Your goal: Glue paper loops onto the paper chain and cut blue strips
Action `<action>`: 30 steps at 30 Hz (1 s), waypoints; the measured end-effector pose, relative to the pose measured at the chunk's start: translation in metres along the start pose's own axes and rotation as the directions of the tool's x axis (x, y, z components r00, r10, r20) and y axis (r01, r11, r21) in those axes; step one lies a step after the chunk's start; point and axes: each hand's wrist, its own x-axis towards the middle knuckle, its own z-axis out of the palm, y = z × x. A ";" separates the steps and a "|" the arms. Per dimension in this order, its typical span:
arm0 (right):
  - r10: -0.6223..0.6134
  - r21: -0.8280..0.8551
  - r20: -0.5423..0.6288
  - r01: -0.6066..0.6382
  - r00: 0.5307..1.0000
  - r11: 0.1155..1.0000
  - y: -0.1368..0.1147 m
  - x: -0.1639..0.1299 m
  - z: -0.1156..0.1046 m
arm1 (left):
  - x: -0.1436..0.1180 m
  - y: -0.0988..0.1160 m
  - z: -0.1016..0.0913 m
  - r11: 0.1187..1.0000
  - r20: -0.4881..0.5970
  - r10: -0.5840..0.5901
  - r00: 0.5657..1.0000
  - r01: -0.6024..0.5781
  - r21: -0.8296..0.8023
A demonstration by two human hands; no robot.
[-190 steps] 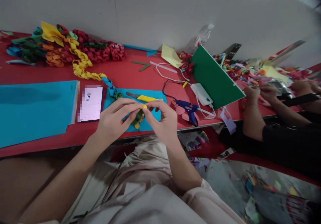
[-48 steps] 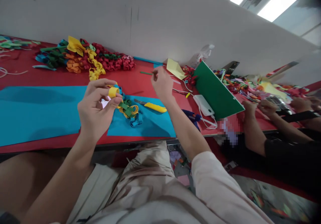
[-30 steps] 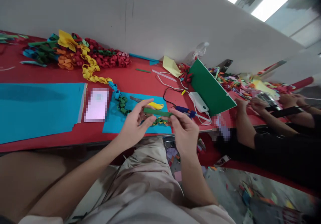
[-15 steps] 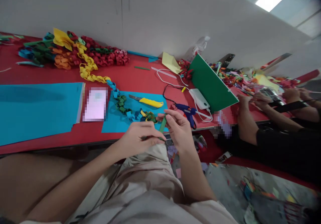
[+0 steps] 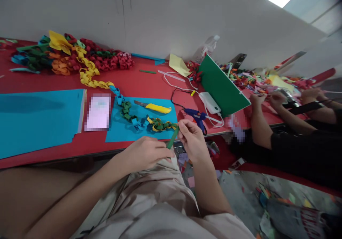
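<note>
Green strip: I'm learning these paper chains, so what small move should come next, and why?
Probably slip one end of the green strip through the chain's last link. Both the left hand and right hand pinch the strip, still straight and unlooped, right beside that end link.

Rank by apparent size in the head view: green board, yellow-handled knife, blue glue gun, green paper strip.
1. green board
2. yellow-handled knife
3. blue glue gun, close to the knife, so unsure
4. green paper strip, nearest the camera yet smallest
</note>
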 end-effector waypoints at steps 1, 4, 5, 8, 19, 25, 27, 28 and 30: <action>0.027 0.002 0.026 -0.027 0.999 1.000 -0.002 -0.001 -0.001 | -0.001 -0.001 -0.001 1.000 0.032 0.000 0.999 0.000 0.021; 0.073 0.010 0.088 -0.074 0.993 0.997 -0.008 -0.004 -0.003 | -0.002 -0.004 -0.001 0.995 0.121 -0.037 0.992 0.025 0.098; 0.080 0.021 0.108 -0.083 0.991 0.996 -0.010 -0.005 -0.003 | -0.002 -0.006 -0.001 0.991 0.133 -0.055 0.990 0.039 0.124; 0.102 0.071 0.179 -0.117 0.979 0.991 -0.015 -0.007 -0.003 | -0.003 -0.011 0.001 0.980 0.111 -0.061 0.992 0.038 0.195; 0.227 0.070 0.388 -0.274 0.893 0.959 0.011 -0.017 0.015 | -0.005 -0.020 -0.005 0.882 -0.281 -0.258 0.924 0.344 0.322; 0.145 0.042 0.328 -0.168 0.933 0.985 0.022 -0.021 0.034 | 0.001 -0.017 -0.013 0.839 -0.248 -0.544 0.802 0.512 -0.184; 0.116 -0.005 0.317 -0.121 0.941 0.993 0.018 -0.022 0.037 | 0.002 -0.015 -0.017 0.746 -0.138 -0.630 0.764 0.546 -0.380; 0.099 -0.030 0.312 -0.095 0.945 0.995 0.016 -0.022 0.038 | 0.002 -0.014 -0.019 0.683 -0.085 -0.663 0.744 0.553 -0.478; 0.057 -0.068 0.286 -0.039 0.956 0.997 0.013 -0.022 0.039 | 0.003 -0.011 -0.019 0.540 0.011 -0.692 0.722 0.528 -0.655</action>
